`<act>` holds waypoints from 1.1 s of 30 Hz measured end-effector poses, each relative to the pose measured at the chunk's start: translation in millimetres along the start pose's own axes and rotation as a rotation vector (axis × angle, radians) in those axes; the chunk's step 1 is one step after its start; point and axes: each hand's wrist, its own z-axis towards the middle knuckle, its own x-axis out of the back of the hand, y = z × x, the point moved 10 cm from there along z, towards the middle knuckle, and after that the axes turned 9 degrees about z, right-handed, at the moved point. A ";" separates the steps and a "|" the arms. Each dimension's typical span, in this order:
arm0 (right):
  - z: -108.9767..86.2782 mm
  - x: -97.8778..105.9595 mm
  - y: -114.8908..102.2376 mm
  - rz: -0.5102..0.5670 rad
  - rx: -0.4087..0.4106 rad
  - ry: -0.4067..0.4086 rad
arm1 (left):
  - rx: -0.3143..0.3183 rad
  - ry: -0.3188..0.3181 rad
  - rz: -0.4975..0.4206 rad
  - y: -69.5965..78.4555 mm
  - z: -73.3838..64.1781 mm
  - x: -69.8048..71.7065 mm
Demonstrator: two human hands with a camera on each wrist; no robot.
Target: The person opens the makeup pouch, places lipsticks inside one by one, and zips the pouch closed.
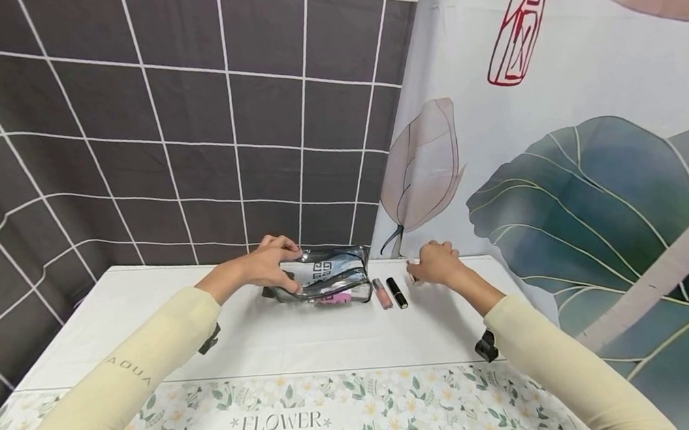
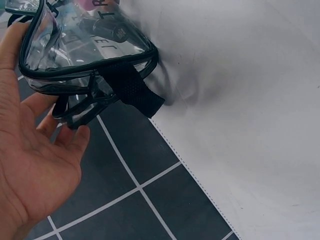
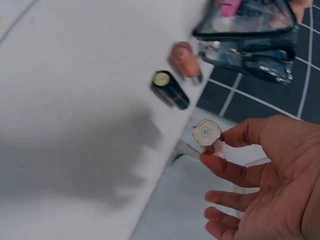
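My left hand (image 1: 267,264) grips the left end of a clear zip pouch (image 1: 359,278) with black trim, thumb on the near side and fingers behind. Through its plastic show a pink item (image 1: 336,299) and, in the left wrist view, a dark tube (image 2: 116,32). Between thumb and index finger, my right hand (image 1: 439,263) pinches a small cosmetic tube (image 3: 207,133) with a squared, pale metallic end; its other fingers are spread loosely. Left of that hand lie a pink lip gloss (image 1: 382,293) and a black lipstick tube (image 1: 397,293), side by side.
A white tabletop (image 1: 252,353) carries everything, with a floral mat (image 1: 172,428) along its near edge. Behind rises a dark grid-patterned cloth (image 1: 193,167); a leaf-printed curtain (image 1: 564,189) hangs at the right. A black strap tab (image 2: 131,87) sticks out from the pouch's end.
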 end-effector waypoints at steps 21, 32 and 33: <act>2.1 42.6 -93.3 0.110 0.341 0.215 | 0.015 -0.003 0.001 0.8 -1.4 0.4; -1.0 39.9 -133.7 0.053 0.466 0.215 | 0.010 0.001 0.017 0.2 0.9 -0.3; -1.6 38.8 -137.3 0.039 0.482 0.213 | 0.009 0.000 0.018 0.1 1.1 -0.4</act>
